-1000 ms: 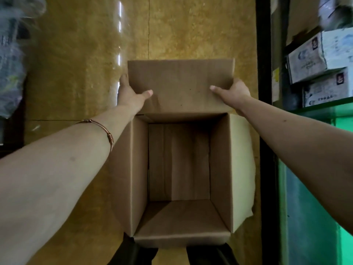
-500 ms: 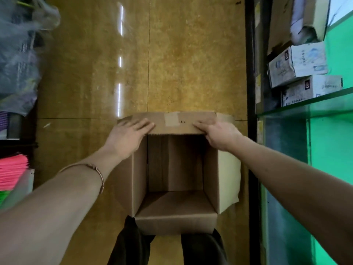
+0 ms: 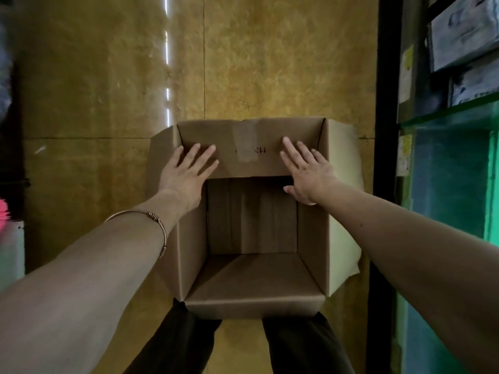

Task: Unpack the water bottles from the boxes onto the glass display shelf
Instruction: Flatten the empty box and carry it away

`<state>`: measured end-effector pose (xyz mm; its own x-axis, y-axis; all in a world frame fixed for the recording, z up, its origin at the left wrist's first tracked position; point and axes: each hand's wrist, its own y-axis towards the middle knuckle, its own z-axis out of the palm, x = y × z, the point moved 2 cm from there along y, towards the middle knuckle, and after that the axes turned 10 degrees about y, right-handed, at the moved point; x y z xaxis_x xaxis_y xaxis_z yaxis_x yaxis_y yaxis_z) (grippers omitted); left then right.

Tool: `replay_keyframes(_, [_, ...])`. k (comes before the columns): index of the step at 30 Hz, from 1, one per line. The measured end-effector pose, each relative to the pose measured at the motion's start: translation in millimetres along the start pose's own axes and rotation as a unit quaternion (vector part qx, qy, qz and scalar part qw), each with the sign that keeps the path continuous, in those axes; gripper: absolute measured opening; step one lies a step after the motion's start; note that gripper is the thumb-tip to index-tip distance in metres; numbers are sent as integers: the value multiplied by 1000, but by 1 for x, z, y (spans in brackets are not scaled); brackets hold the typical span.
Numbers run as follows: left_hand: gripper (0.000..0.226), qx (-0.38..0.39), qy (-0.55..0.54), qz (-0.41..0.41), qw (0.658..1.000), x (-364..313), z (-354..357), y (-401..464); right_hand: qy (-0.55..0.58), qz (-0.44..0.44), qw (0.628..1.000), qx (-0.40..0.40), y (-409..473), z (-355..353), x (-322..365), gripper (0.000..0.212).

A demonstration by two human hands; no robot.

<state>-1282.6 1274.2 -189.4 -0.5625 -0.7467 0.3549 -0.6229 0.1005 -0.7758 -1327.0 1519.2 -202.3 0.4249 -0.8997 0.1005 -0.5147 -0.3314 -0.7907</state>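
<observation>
Both flat, open hands, left hand (image 3: 189,172) and right hand (image 3: 306,175), pressed the far flap of the empty brown cardboard box (image 3: 252,276) (no bottles visible); uneven pressure could have buckled it.

1 cardboard box (image 3: 251,238) sitting open on floor; 2 hands lying flat on its far flap; 1 bangle (image 3: 151,220) left of box; 2 white cartons (image 3: 464,31) showing upper right of box.

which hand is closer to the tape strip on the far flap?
Right. The right hand lies flat on the flap just right of the tape strip; the left hand presses the flap further off, near its left end.
</observation>
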Motion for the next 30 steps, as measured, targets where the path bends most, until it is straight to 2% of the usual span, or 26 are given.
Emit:
replay_keyframes(3, [81,5,-32,5,999,1,-1,2,0,16,1000,24,4,-3,0,84])
replay_keyframes(7, [82,-11,-212,-3,977,1,-23,-14,27,5,999,20,-12,-19,6,90])
replay_keyframes(10, [76,-50,-291,-39,955,7,-48,-36,88,-8,996,-16,-36,-45,11,89])
replay_keyframes(16, [70,-95,-378,-89,917,13,-94,-100,229,-12,972,-52,-113,-92,36,83])
replay_keyframes(23, [63,-66,-429,-78,898,-16,-84,-174,336,5,940,-61,-181,-72,72,79])
replay_keyframes(30, [69,58,-483,-116,866,-43,-31,-219,386,27,922,-35,-219,-29,105,62])
